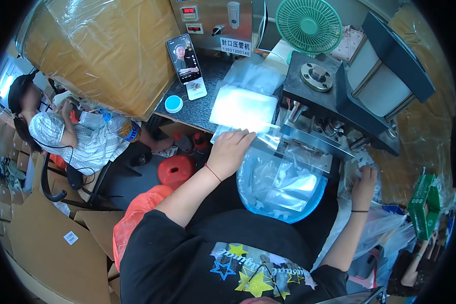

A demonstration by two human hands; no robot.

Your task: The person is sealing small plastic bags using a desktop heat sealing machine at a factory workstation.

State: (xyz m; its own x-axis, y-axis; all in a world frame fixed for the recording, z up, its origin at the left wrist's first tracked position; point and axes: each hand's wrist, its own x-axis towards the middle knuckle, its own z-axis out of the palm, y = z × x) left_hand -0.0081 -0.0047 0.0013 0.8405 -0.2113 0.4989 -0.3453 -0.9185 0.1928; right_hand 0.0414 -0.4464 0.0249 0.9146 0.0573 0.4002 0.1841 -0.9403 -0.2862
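Note:
My left hand [231,153] lies with its fingers stretched out over clear plastic bags [266,139] at the bench's front edge; its thumb is hidden. A stack of clear bags [244,105] shines just beyond it. To the right of the dark metal press machine [316,76], my right hand [366,183] reaches down into a clear plastic bag [347,177] of small whitish pieces. Its fingers are bent, and whatever lies between them is hidden. Below the machine's metal front, a blue basin [244,195] holds clear pouches [294,187] with small pale parts.
A phone [183,58] on a stand and a round blue-lidded tub [174,104] occupy the bench beside a large taped carton [104,55]. Behind are a control box [213,25] and a green fan [309,25]. Another person [68,131] sits at left, near a red stool [176,170].

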